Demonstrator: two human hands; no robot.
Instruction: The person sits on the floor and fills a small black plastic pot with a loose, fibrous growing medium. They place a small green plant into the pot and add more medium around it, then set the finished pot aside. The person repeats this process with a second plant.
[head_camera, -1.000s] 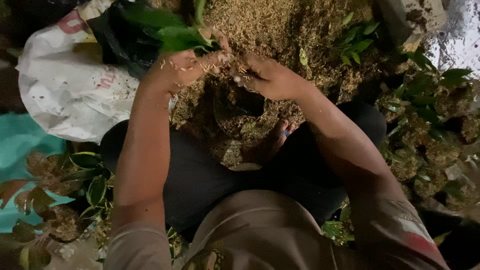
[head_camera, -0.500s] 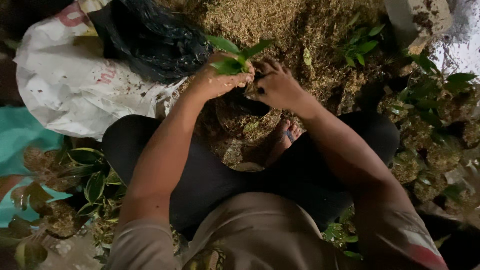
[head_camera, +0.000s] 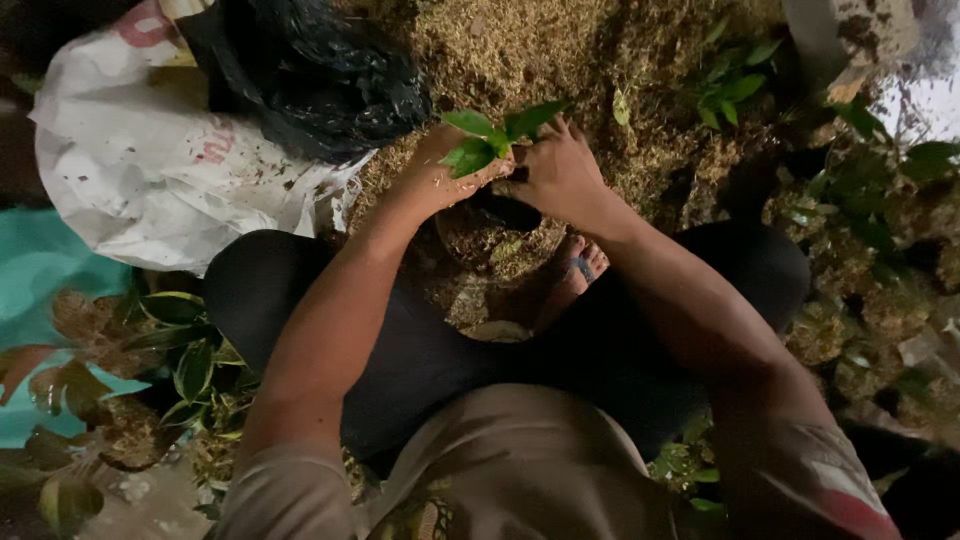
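Seedling (head_camera: 490, 140) in view, bright green leaves fanning out right between both hands, sitting over a small dark planting bag (head_camera: 500, 235) packed with brown husk mix. The left hand (head_camera: 440, 180) curls around the stem base from the near side, fingers closed on the plant. The right hand (head_camera: 560, 175) presses in from the other side, fingers bent down against the bag's rim and the base of the plant; whether it truly grips I cannot tell. Behind the hands spreads a big heap of husk mix (head_camera: 540, 50). To the left lies a white sack (head_camera: 150, 170) with a crumpled black plastic bag (head_camera: 310, 70) on top of it. The person sits with dark-trousered legs spread, one sandalled foot (head_camera: 578, 268) peeking out just below the bag. Potted leafy plants (head_camera: 190, 350) crowd the lower left, and more filled bags with seedlings (head_camera: 860, 240) stand along the right.
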